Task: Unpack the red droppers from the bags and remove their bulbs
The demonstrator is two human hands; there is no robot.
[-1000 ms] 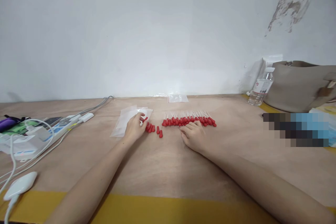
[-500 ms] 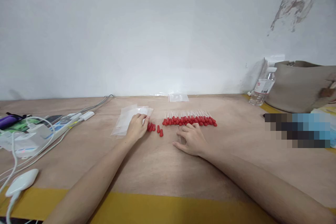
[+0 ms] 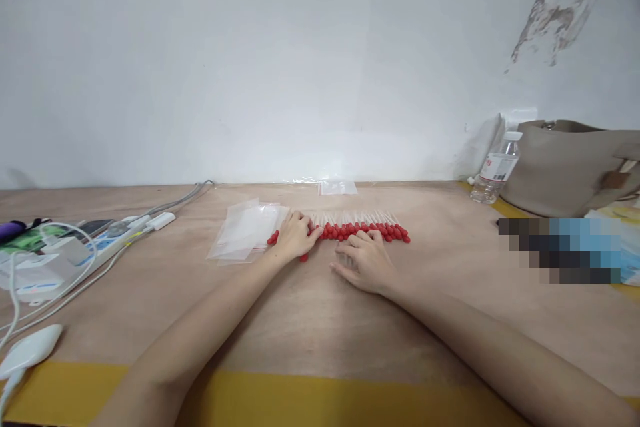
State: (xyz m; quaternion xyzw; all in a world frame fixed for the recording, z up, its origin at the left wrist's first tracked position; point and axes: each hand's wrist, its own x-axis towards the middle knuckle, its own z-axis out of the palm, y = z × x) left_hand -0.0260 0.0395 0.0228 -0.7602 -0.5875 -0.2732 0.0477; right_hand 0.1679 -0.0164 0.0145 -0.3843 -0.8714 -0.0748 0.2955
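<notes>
A row of droppers with red rubber bulbs and clear thin tubes lies across the table, bulbs toward me. My left hand is at the row's left end, thumb apart from its fingers and touching or just over the bulbs. Loose red bulbs show on its left side and one more below it; what is under the palm is hidden. My right hand rests at the front of the row, fingers spread and bent over the bulbs. Something clear, perhaps tubes, lies between its thumb and fingers.
Clear plastic bags lie left of my left hand, and another small bag by the wall. A power strip with cables and chargers stands at the left. A water bottle and a grey handbag are at the back right.
My left hand has moved right, from beside the bags onto the loose bulbs at the row's left end. The right hand has barely moved.
</notes>
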